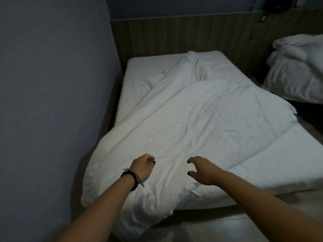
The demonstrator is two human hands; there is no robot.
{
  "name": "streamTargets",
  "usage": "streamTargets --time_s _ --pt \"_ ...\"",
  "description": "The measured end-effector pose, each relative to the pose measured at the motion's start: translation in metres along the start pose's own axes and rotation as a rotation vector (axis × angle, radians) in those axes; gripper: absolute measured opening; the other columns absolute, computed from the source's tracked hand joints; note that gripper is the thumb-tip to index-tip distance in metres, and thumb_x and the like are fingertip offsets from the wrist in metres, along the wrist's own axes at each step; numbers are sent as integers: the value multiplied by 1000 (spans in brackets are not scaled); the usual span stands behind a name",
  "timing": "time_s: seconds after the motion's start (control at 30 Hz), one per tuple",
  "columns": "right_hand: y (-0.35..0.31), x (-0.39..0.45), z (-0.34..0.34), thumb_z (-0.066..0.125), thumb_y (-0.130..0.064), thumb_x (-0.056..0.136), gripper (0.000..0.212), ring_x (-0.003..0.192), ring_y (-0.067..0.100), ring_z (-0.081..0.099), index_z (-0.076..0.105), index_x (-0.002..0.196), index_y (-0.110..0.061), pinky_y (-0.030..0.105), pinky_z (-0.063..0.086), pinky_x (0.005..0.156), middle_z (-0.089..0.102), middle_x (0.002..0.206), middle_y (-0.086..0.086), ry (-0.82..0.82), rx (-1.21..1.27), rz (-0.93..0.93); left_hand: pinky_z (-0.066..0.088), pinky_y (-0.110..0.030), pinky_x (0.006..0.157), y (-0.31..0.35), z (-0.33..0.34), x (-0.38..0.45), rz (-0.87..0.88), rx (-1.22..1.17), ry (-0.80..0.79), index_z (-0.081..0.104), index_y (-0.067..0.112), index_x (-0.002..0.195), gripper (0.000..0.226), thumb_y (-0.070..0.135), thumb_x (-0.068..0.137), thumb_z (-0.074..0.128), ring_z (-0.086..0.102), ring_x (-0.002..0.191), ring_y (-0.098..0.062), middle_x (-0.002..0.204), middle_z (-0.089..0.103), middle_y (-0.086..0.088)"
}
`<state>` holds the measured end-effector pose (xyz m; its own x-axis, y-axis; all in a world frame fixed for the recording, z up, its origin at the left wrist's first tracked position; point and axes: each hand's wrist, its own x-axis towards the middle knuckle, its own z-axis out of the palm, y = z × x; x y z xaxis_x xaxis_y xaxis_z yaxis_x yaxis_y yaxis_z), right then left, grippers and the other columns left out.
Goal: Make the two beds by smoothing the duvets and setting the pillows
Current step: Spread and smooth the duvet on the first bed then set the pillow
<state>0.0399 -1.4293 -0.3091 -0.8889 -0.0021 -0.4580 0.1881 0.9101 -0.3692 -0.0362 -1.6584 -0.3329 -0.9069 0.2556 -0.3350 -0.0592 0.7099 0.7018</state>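
Head view: white duvet [192, 119] sprawled crooked across the near bed [288, 154], filling the middle of the frame, one corner drooping over the foot edge at lower left, another poking past the right side toward the gap between the beds. Rumpled, folded ridges running toward the upper centre by the wooden headboard [174, 35]. Bare sheet showing at upper left and at lower right.

Left hand [141, 167] at lower centre-left, above the duvet's near end, fingers curled inward loosely, holding nothing visible; contact with the cloth impossible to tell. Dark bracelets [131, 179] around the wrist, forearm stretching up from the bottom edge.

Right hand [201, 169] just right of it, palm down, fingers spread and hooked like a claw, thumb apart, hovering over the duvet with nothing grasped. Forearm entering from lower right.

Second bed [279, 88] at the right edge, heaped white bedding [297, 67] on top. Grey wall [52, 84] along the left.
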Motion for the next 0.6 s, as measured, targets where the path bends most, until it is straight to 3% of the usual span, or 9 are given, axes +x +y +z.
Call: streamTargets --time_s 0.33,0.6 --pt "169 -48 -43 52 -34 96 54 130 23 44 34 144 -15 35 38 106 38 147 5 71 59 210 42 -20 88 115 132 38 172 139 -261 54 20 123 29 27 96 51 55 106 -10 129 56 3" --pt "271 -14 -55 53 -35 95 57 133 24 41 33 145 -13 33 35 108 36 148 7 -15 136 344 42 -25 99 167 228 116 152 192 -457 39 18 136 44 29 95 53 48 126 -15 143 44 0"
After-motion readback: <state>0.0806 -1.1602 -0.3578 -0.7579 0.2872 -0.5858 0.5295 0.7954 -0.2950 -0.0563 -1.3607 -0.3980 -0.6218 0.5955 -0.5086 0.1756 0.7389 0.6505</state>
